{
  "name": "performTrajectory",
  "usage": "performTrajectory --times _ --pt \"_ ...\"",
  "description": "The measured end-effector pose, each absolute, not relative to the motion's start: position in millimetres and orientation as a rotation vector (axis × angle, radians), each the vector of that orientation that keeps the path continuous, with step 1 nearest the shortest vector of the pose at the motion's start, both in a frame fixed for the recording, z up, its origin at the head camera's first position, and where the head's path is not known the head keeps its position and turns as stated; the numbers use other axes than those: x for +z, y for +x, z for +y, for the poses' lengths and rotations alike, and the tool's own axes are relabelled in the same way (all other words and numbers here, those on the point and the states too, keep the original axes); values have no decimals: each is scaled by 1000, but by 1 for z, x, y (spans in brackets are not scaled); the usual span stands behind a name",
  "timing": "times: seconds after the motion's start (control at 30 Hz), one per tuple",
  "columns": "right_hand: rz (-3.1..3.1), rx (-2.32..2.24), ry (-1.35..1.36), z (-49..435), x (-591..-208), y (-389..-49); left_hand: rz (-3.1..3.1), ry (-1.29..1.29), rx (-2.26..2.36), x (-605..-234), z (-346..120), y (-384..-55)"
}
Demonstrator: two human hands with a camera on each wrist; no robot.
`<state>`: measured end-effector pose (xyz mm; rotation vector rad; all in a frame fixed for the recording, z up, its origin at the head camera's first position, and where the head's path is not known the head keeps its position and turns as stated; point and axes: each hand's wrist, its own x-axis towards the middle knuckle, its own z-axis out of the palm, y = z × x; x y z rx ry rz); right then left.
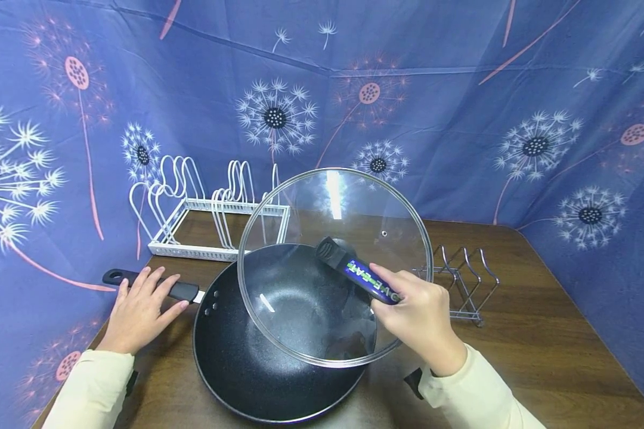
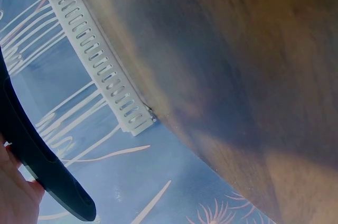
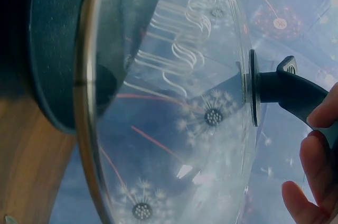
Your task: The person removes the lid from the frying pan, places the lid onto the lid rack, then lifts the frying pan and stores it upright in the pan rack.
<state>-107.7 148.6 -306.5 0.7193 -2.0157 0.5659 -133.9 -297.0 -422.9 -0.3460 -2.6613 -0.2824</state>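
A black wok (image 1: 279, 381) sits on the table with its long handle (image 1: 182, 291) pointing left. My left hand (image 1: 139, 313) rests on that handle, fingers laid across it from above. In the left wrist view the black handle (image 2: 37, 155) crosses in front of part of the hand, with no fingers wrapped over its near side. My right hand (image 1: 415, 307) grips the labelled black handle of a glass lid (image 1: 300, 196), holding it tilted over the wok's right part. The lid's metal rim (image 3: 87, 76) stands close by the wok wall in the right wrist view.
A white wire rack (image 1: 193, 255) stands behind the wok at the back left. To the right is a small chrome rack (image 1: 474, 286), partly behind the right hand and lid. Patterned blue cloth (image 1: 451, 119) hangs along the back and sides of the wooden table (image 1: 547, 345).
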Motion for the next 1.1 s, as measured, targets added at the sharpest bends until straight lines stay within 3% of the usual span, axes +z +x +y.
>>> performTrajectory --times 0.77,1.1 --pt "-1894 496 493 191 -297 -106 -2708 -364 -247 -415 -295 -134" --pt "-1850 436 457 205 -295 -107 -2844 -455 -233 -386 -284 -141"
